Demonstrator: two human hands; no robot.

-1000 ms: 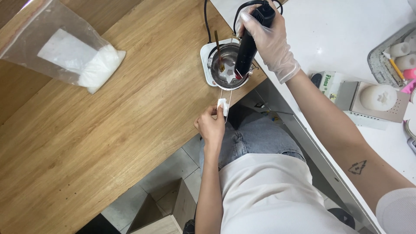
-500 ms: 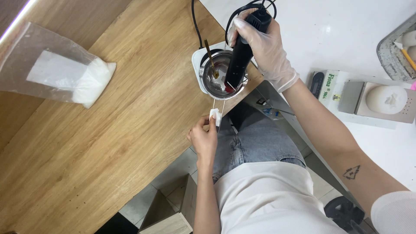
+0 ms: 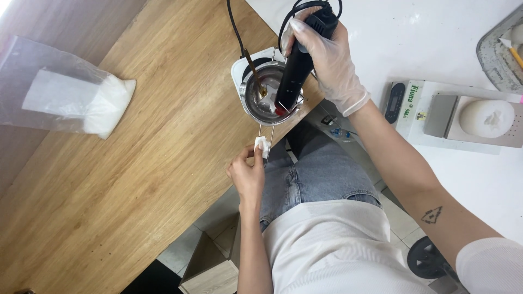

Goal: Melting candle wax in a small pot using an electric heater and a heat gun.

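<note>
At the table's [image 3: 136, 163] right edge, the gloved right hand [image 3: 327, 54] grips a black tool [image 3: 297, 68] dipped into the pot [image 3: 267, 98], while the left hand [image 3: 248, 174] pinches its handle [image 3: 265, 142] through a white pad [image 3: 261, 145].

Light wooden table [image 3: 136, 179], oak-grain top; clear plastic bag of white powder [image 3: 65, 100] lies near its left edge, small white square hot plate [image 3: 239, 73] carrying a metal pot sits at the right corner. Adjoining white tabletop [image 3: 425, 32] holds a white digital scale [image 3: 414, 117] and grey tray [image 3: 498, 54].
</note>
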